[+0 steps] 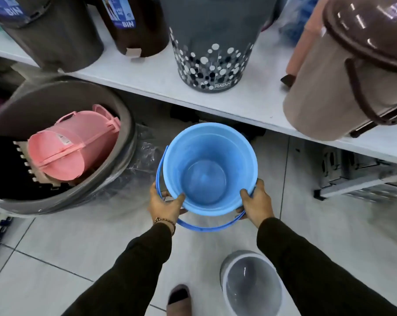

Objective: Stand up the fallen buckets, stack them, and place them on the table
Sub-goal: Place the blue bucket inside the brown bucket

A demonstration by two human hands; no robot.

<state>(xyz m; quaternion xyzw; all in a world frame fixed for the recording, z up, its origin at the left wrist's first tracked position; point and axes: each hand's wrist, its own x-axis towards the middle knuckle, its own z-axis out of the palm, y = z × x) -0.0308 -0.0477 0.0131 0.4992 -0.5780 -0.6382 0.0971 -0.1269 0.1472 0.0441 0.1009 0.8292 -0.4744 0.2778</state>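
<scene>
A blue bucket is upright in mid-air above the floor, its mouth facing me and its blue handle hanging down on my side. My left hand grips its near left rim, thumb inside. My right hand grips the near right rim the same way. A grey bucket stands upright on the tiled floor at the lower right, partly hidden by my right sleeve. The white table top runs across the upper part of the view, just beyond the blue bucket.
On the table stand two dark bins, a grey dotted bin and a beige lidded bucket. A large grey tub at left holds pink buckets. My shoe is at the bottom.
</scene>
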